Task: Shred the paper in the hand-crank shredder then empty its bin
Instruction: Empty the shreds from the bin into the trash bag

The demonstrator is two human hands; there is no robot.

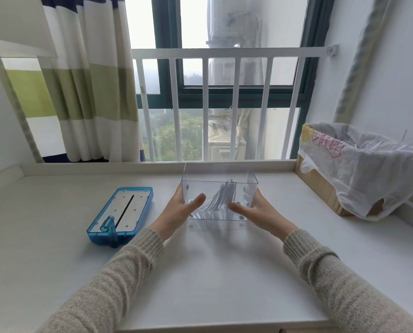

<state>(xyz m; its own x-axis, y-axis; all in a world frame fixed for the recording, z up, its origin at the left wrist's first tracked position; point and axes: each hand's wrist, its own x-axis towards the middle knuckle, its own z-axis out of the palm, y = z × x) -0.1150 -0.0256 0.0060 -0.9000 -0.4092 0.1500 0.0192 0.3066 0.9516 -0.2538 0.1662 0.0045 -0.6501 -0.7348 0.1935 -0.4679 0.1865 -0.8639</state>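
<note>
A clear plastic shredder bin [218, 174] stands at the middle of the white table, with several grey paper strips [222, 197] lying inside it. My left hand [179, 212] grips the bin's left side, thumb across the front wall. On the bin's right side my right hand [258, 213] grips it the same way, fingers showing through the clear wall. The blue shredder top [120, 213] lies upside down on the table to the left, its crank handle [109, 230] at the near end.
A cardboard box lined with a thin plastic bag [368, 169] stands at the table's right, with paper strips inside. A white window railing [224, 54] runs behind the table's far edge. A striped curtain [88, 80] hangs at the back left.
</note>
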